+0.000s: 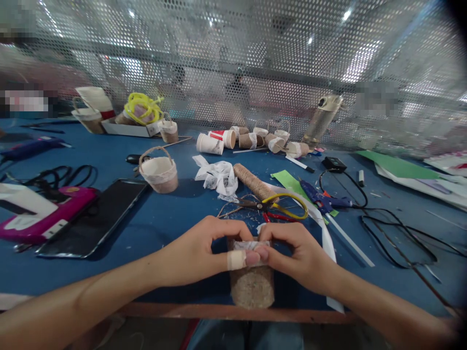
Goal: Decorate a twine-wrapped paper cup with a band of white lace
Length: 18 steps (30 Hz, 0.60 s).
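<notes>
A small twine-wrapped cup (252, 289) with a white lace band (245, 246) round its rim lies tilted at the table's front edge, its base toward me. My left hand (209, 248) pinches the rim from the left, a bandage on its thumb. From the right, my right hand (292, 250) presses its thumb on the lace beside the left thumb, fingers over the rim. Just beyond the hands lie yellow-handled scissors (284, 204), a roll of twine (253, 181) and a crumpled piece of white lace (218, 177).
On the left are a phone (98, 216), a magenta device (54, 216) and a finished-looking basket cup (160, 175). A blue glue gun (323, 197) with cable lies right. Several cups (251, 140) and a metal bottle (323, 119) stand by the perforated screen (219, 63).
</notes>
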Available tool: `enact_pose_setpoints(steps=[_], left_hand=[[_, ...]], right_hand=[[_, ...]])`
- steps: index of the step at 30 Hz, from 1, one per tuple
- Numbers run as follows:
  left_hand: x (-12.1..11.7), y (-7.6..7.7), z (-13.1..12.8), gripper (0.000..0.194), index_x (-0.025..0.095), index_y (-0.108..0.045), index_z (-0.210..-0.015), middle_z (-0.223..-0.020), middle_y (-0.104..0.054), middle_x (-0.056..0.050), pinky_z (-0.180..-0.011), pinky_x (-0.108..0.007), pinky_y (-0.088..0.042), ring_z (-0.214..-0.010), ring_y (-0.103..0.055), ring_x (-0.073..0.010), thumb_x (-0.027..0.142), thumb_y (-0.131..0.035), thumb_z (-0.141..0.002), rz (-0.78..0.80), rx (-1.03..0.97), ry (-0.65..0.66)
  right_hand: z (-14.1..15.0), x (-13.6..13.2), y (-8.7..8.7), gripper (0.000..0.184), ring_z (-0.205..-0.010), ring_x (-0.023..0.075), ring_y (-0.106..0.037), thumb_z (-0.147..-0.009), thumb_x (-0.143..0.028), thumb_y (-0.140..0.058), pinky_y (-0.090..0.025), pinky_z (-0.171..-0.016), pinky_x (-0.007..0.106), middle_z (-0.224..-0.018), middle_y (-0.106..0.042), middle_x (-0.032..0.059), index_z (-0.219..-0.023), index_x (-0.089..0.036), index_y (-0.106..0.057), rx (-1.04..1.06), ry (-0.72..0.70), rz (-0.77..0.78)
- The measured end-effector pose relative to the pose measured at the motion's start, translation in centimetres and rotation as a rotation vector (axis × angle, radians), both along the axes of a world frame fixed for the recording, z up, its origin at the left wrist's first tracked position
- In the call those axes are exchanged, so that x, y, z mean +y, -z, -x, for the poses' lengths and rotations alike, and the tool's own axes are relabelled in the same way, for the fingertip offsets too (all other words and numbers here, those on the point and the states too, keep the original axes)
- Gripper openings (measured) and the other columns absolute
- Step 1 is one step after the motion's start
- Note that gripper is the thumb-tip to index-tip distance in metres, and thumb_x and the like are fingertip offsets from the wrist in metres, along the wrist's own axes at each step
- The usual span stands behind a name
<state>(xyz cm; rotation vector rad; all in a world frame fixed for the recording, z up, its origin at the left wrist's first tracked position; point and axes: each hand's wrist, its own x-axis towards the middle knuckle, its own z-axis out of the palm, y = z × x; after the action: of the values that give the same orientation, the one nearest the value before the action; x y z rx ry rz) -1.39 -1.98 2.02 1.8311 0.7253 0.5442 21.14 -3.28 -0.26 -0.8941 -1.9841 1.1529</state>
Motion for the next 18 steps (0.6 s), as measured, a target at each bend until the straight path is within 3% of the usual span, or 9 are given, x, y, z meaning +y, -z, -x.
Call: enact_pose_setpoints(steps=[5, 8, 10, 12, 15, 18], left_hand=[[0.4, -0.1, 0.3, 0.021, 0.016, -0.068, -0.085, -0.078, -0.061, 0.003, -0.069, -0.02, -0.042, -0.073, -0.052, -0.0115, 0.035, -0.066, -0.095, 0.093, -0.043, 0.003], [0.6, 0.0, 0.7, 0.023, 0.016, -0.067, -0.084, -0.079, -0.06, 0.003, -0.07, -0.02, -0.042, -0.075, -0.052, -0.0116, 0.036, -0.067, -0.094, 0.179, -0.094, -0.039], [0.7, 0.1, 0.9, 0.025, 0.015, -0.066, -0.084, -0.08, -0.06, 0.002, -0.07, -0.021, -0.041, -0.075, -0.052, -0.0117, 0.038, -0.068, -0.094, 0.24, -0.117, -0.056], [0.8, 0.2, 1.1, 0.026, 0.015, -0.065, -0.084, -0.079, -0.059, 0.002, -0.07, -0.021, -0.04, -0.075, -0.051, -0.0114, 0.038, -0.068, -0.094, 0.279, -0.134, -0.065], [0.8, 0.1, 1.2, 0.026, 0.015, -0.064, -0.084, -0.078, -0.057, 0.003, -0.069, -0.021, -0.038, -0.073, -0.049, -0.0107, 0.039, -0.068, -0.094, 0.302, -0.142, -0.076], [0.8, 0.1, 1.3, 0.027, 0.015, -0.064, -0.083, -0.077, -0.055, 0.003, -0.068, -0.021, -0.036, -0.073, -0.047, -0.011, 0.04, -0.068, -0.093, 0.307, -0.132, -0.079]], right_hand=[[0.0, -0.1, 0.0, 0.026, -0.068, 0.0118, -0.055, -0.098, -0.04, -0.061, -0.042, -0.06, 0.023, -0.076, -0.063, -0.0007, -0.083, -0.019, -0.065, -0.007, 0.06, -0.032], [-1.4, 0.9, -1.1, 0.022, -0.089, 0.0167, -0.065, -0.102, -0.035, -0.052, -0.052, -0.075, 0.027, -0.097, -0.07, 0.0041, -0.097, -0.022, -0.068, -0.018, 0.199, -0.199], [-3.7, 2.3, -2.1, 0.017, -0.096, 0.0189, -0.067, -0.101, -0.031, -0.053, -0.053, -0.087, 0.032, -0.102, -0.071, 0.0048, -0.098, -0.022, -0.068, -0.118, 0.37, -0.409], [-7.2, 4.2, -2.9, 0.016, -0.096, 0.0226, -0.068, -0.097, -0.027, -0.053, -0.054, -0.088, 0.037, -0.104, -0.072, 0.0066, -0.101, -0.022, -0.069, -0.337, 0.529, -0.544], [-13.2, 6.7, -2.8, 0.039, -0.119, 0.0328, -0.064, -0.088, -0.018, -0.05, -0.051, -0.101, 0.05, -0.132, -0.066, 0.0117, -0.125, -0.022, -0.065, -0.738, 0.521, -0.47], [-17.8, 7.7, -1.5, 0.046, -0.115, 0.0356, -0.068, -0.079, -0.018, -0.055, -0.054, -0.099, 0.053, -0.13, -0.069, 0.0137, -0.123, -0.02, -0.067, -0.87, 0.421, -0.368]])
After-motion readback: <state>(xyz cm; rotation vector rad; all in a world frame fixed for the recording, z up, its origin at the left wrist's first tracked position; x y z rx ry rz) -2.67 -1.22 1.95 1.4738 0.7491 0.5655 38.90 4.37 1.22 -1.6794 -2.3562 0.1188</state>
